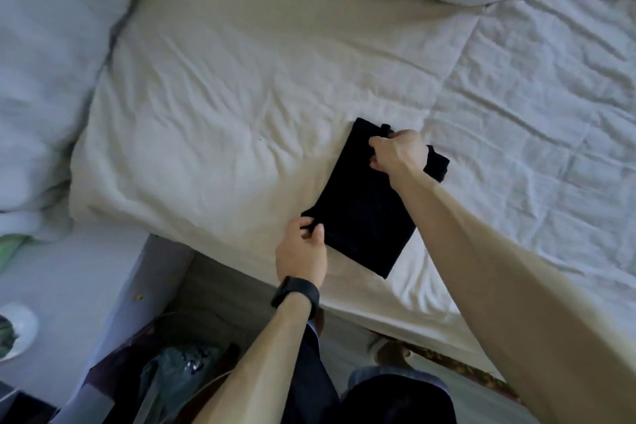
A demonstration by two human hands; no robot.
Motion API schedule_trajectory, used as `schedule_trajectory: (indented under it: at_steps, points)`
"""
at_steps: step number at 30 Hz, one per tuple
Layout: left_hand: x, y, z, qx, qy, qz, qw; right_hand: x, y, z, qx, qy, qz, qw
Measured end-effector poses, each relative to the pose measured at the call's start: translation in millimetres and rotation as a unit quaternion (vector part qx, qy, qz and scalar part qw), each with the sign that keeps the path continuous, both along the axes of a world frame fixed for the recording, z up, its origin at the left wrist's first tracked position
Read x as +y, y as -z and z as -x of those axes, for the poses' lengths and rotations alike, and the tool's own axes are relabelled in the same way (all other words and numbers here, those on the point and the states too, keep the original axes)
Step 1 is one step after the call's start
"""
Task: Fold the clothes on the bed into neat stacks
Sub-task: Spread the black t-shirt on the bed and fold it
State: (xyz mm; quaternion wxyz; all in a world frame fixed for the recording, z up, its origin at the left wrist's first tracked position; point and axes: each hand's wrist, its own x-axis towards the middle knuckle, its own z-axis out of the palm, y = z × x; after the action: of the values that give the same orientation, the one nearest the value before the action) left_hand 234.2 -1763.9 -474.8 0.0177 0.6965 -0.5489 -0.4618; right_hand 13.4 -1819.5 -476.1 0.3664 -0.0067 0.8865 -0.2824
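Black garment [364,213] on the bed [223,96]: left hand [303,251] pinches the near corner, right hand [399,155] clamps the far edge. I'd pull both grips taut, then square it.

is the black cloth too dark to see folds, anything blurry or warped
Head view: the black garment reads as a flat dark patch, folds barely visible; the frame's left side is soft and smeared; wide-angle stretch swells the right forearm; light is soft, no glare on the white sheet.
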Motion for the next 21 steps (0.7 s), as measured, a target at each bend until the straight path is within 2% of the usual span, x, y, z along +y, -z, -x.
schedule_trajectory:
  at_steps: [3, 9, 15, 18, 21]
  points:
    - [-8.6, 9.4, -3.6, -0.009, -0.004, -0.034, 0.999, -12.4, 12.5, -13.6, 0.041, 0.002, -0.014, 0.999]
    - [-21.9, 16.8, -7.8, -0.010, 0.022, -0.063, 0.998, -23.2, 25.3, -20.9, 0.051, 0.013, -0.040, 0.998]
    - [-30.0, 18.0, -10.4, -0.005, -0.002, -0.065, 0.998, -26.6, 29.0, -31.4, 0.053, 0.029, -0.011, 0.998]
    - [-32.6, 18.3, -10.2, -0.003, 0.013, -0.078, 0.997, -20.7, 20.3, -38.8, 0.012, -0.030, 0.037, 0.999]
    - [-36.2, 20.2, -11.6, -0.026, 0.055, -0.080, 0.995, -6.9, 8.3, -49.9, -0.087, -0.164, 0.092, 0.978]
